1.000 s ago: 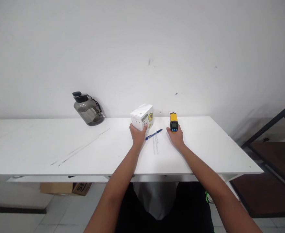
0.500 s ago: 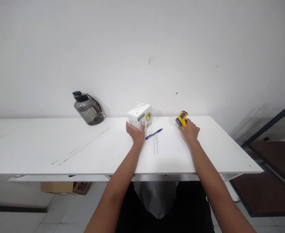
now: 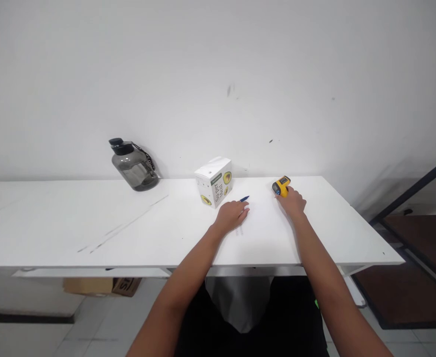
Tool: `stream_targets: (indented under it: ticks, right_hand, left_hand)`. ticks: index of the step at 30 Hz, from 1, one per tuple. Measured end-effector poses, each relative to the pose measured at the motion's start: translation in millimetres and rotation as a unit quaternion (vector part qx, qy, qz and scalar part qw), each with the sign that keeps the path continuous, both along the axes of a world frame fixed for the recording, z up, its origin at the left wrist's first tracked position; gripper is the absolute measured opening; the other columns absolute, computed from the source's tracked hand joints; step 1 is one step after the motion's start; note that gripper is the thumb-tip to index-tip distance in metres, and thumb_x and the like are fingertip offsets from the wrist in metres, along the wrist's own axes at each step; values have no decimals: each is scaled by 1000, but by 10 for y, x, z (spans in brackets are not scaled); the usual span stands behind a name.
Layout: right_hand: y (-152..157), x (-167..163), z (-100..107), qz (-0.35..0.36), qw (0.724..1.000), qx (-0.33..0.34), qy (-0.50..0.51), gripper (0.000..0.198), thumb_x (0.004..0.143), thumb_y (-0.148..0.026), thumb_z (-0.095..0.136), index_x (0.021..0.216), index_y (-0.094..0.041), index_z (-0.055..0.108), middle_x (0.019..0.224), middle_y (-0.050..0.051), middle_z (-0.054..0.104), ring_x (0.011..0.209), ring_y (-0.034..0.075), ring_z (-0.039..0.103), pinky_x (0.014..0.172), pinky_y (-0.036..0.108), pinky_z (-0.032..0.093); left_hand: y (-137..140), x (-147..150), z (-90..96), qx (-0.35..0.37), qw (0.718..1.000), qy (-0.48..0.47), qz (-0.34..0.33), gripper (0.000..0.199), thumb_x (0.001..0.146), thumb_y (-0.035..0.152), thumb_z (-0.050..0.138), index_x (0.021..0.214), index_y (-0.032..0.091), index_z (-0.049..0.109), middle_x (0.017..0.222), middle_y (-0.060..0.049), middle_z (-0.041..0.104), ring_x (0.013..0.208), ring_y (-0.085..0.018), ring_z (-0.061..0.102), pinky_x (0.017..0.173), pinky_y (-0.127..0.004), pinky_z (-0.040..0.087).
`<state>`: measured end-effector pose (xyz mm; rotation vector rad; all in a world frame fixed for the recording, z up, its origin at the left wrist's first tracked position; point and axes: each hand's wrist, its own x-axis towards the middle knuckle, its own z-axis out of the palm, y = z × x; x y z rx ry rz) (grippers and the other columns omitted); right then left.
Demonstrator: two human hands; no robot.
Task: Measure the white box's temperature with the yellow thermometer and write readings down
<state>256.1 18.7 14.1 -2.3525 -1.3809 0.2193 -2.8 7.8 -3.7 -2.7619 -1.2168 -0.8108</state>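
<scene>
My left hand (image 3: 232,216) is over a blue pen (image 3: 244,199) on the table, fingers curled around it, and only one end of the pen sticks out. Just behind that hand stands a white box (image 3: 215,182) with avocado pictures and the words "Super Meal", touched by no fingers I can make out. My right hand (image 3: 292,200) grips the handle of a yellow and black infrared thermometer gun (image 3: 282,185), its head low over the tabletop. Between the hands lies a white paper sheet (image 3: 264,223) with faint printed lines, partly under my left hand.
A grey see-through water bottle (image 3: 134,167) with a black cap stands at the back left of the white table (image 3: 54,218), near the wall. A dark metal-framed rack (image 3: 418,248) stands to the right. Below the table is a cardboard box (image 3: 91,286).
My left hand has let go of the white box and moved right and nearer, onto the pen. The thermometer gun in my right hand has tipped lower and shifted slightly right.
</scene>
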Motion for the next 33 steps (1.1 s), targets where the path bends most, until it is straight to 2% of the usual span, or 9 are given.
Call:
stream_targets:
  ticks: [4,8,12,17,22,25,28,31,33]
  right_hand:
    - [-2,-19,-22,7,1000,-9,-29,62,87,-48,56,140,-17,44,124,17,60,118,32,54,91,42,38]
    - [-4,-40,-27,19,998,-28,-55,62,87,-47,56,139,-16,45,123,17,60,117,31,54,92,43,37]
    - [3,-45,-30,22,997,-36,-59,61,86,-46,56,138,-15,46,124,16,59,118,31,53,99,47,33]
    - [17,-44,-96,17,997,-19,-72,57,86,-44,53,135,-17,46,125,17,58,119,33,49,108,59,19]
    - [4,-107,-164,25,992,45,-118,55,84,-35,55,136,-19,45,142,19,44,133,36,33,108,66,12]
    - [-27,-205,-124,80,980,106,-146,51,85,-28,53,135,-19,47,146,18,42,136,36,30,109,67,13]
    - [-94,-354,-36,204,954,161,-146,47,90,-27,47,136,-17,49,132,17,56,125,33,45,109,57,24]
    - [-190,-547,23,358,920,104,-120,49,95,-27,40,143,-19,45,109,13,68,101,27,60,93,39,40]
    - [-249,-678,23,384,912,63,-128,50,96,-24,38,146,-22,42,113,12,68,99,26,61,86,35,41]
  left_hand:
    - [56,-63,28,-74,996,-12,44,38,94,34,49,128,21,55,121,-9,63,109,-25,60,85,-38,52]
    - [69,-94,21,-139,988,-43,48,34,96,34,44,126,23,55,124,-6,61,114,-22,58,90,-37,51]
    - [60,-88,20,-156,985,-56,43,34,96,34,44,126,24,55,126,-5,60,117,-22,57,95,-37,50]
    - [97,-92,-17,-155,986,-56,40,36,94,30,46,129,22,52,127,-8,59,118,-24,55,98,-41,48]
    - [142,-78,-78,-151,986,-52,55,46,92,20,46,137,16,43,128,-14,58,118,-28,56,101,-47,47]
    - [144,-66,-92,-137,987,-66,44,49,89,9,44,137,19,43,130,-12,55,117,-25,56,100,-44,48]
    - [134,-64,-81,-139,985,-97,36,52,87,7,44,138,22,41,133,-11,52,111,-22,59,98,-41,50]
    - [113,-57,-53,-149,976,-157,22,50,90,13,45,139,23,39,133,-11,51,100,-18,62,93,-38,52]
    - [94,-40,-35,-154,965,-213,2,47,92,18,47,138,24,38,132,-10,51,97,-15,63,90,-35,53]
